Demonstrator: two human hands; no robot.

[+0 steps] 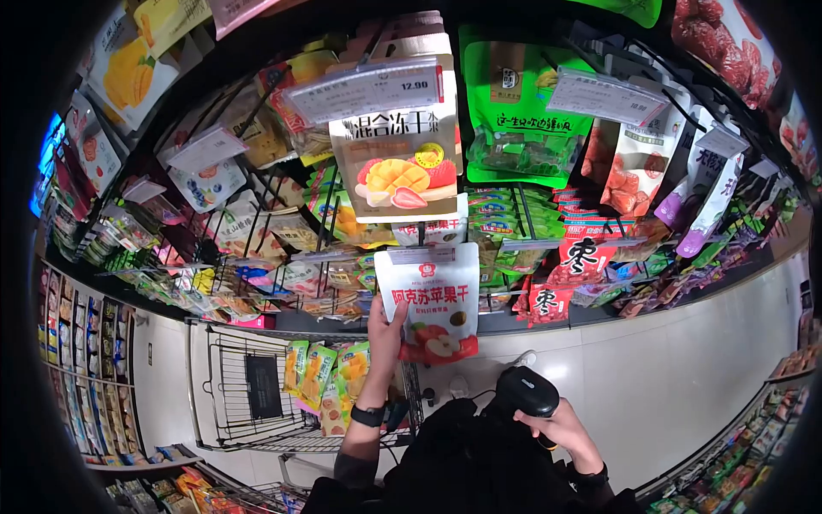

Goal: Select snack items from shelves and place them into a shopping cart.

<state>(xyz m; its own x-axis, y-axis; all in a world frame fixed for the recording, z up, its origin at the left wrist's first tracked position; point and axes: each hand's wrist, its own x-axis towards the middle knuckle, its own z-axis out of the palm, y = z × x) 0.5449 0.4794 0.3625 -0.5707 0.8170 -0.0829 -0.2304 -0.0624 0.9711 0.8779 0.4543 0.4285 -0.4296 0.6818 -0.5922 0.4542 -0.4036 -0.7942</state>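
Observation:
My left hand (387,336) grips the left edge of a white and red apple snack bag (430,300), which stands upright at the front of the hanging rack. Its thumb lies over the front of the bag. At the lower right, my right hand (552,421) is closed around a black rounded device (526,392), held near my body. Just above the apple bag hangs a brown and white dried fruit bag (398,163), with a price tag (368,88) in front of its top.
A wire shopping cart (224,385) with several yellow and green snack bags (318,377) stands left of my left arm. Hooks of packaged snacks fill the rack, including a large green bag (528,111) and red bags (586,250). Pale floor tiles (651,368) show at the right.

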